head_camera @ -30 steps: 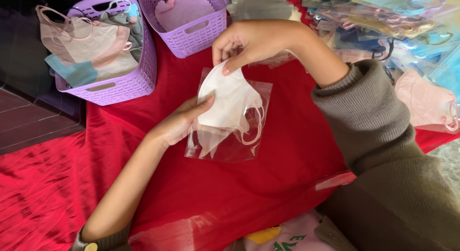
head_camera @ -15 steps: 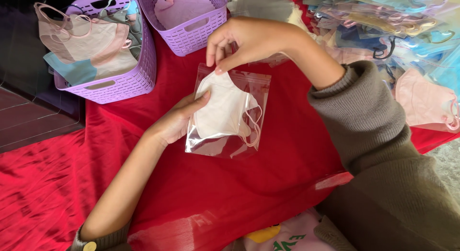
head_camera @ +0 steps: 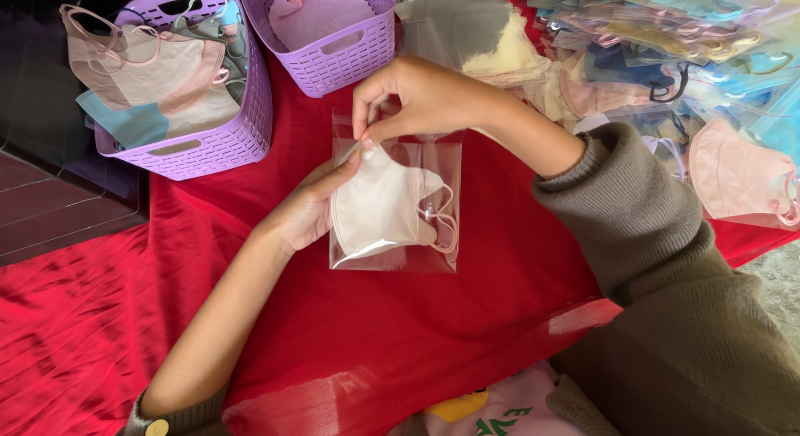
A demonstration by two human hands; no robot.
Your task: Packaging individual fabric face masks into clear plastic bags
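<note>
— Where is the white mask [head_camera: 379, 209] kept?
— Inside the clear bag [head_camera: 397, 204], at centre of the red surface [head_camera: 467, 336].
— And the fingers?
— The bag's top is pinched by the right hand [head_camera: 425, 99]; its nine-o'clock edge is gripped by the left hand [head_camera: 310, 209].

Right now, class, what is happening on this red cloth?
A person is working with both hands over a red cloth. The left hand supports a clear plastic bag with a white face mask inside it. The right hand pinches the bag's top edge. The mask sits almost fully inside the bag. Two purple baskets stand behind: one holds loose masks, the other shows something pink. A pile of bagged masks lies to the right.
</note>
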